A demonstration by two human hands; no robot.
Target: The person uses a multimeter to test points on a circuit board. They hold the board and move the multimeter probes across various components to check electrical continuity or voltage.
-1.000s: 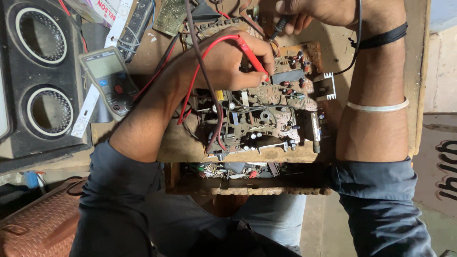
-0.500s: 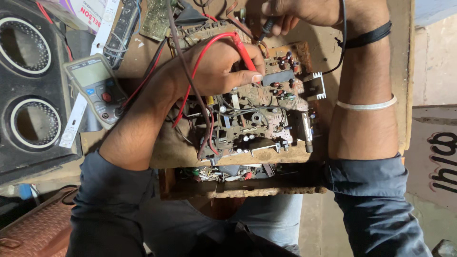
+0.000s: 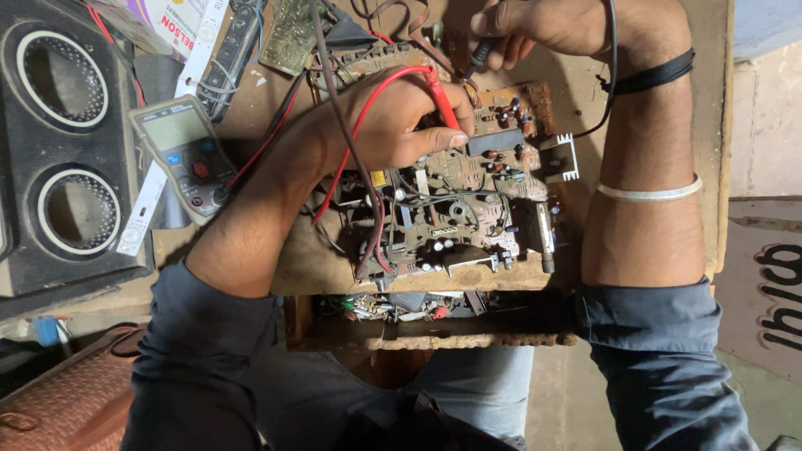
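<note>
Two hands are probing a cluttered circuit board [image 3: 455,213] on a worn wooden bench.

Left hand [image 3: 401,117] is pinching a slim red probe [image 3: 441,98]; right hand [image 3: 547,25] is gripping a black probe [image 3: 478,55]. Board is lying near the bench's front edge, crowded.

A handheld meter's grey-green rectangular screen [image 3: 173,128] lies blank on the bench [image 3: 309,267], at the meter's upper end, above its blue button and red dial, left of the person's forearm. A white carton [image 3: 180,18] with red and purple printing sits at the top edge, partly cut off. A long white strip label [image 3: 142,213] with small dark print runs slantwise beside the meter, touching the black speaker cabinet [image 3: 67,150]. At far right, a brown sign [image 3: 773,305] bears large black painted characters.
</note>
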